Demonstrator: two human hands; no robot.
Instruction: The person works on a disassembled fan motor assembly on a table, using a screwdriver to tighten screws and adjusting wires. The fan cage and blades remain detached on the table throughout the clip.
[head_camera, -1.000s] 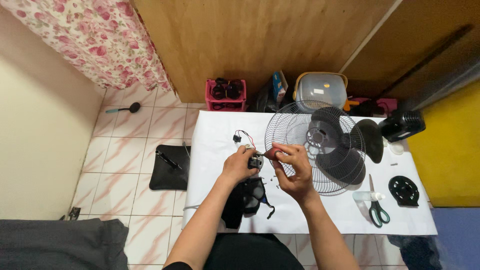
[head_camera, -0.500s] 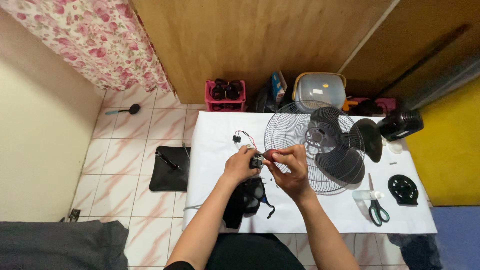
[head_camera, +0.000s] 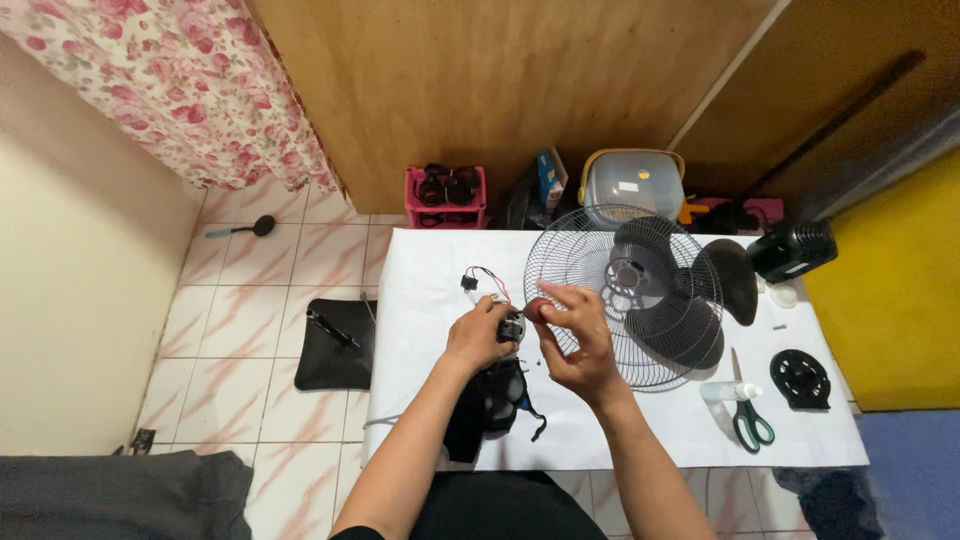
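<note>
My left hand (head_camera: 478, 338) grips a small dark fan motor part (head_camera: 511, 327) with red and black wires (head_camera: 482, 277) looping off it over the white table (head_camera: 430, 270). My right hand (head_camera: 575, 340) is closed on a small red-handled tool (head_camera: 538, 309) whose tip meets the part. Both hands hover just left of a round wire fan grille (head_camera: 585, 262) lying flat, with dark fan blades (head_camera: 680, 300) on top. A black housing piece (head_camera: 495, 400) lies under my wrists near the front edge.
Green-handled scissors (head_camera: 745, 415), a small clear bottle (head_camera: 718, 391), a black round cap (head_camera: 800, 377) and a black motor housing (head_camera: 792, 250) sit at the table's right. On the tiled floor: a black pad (head_camera: 335, 345), pink crate (head_camera: 446, 195), lidded container (head_camera: 632, 185).
My right hand has shifted slightly, bringing the red-handled tool closer onto the part. My left hand keeps the part in about the same spot.
</note>
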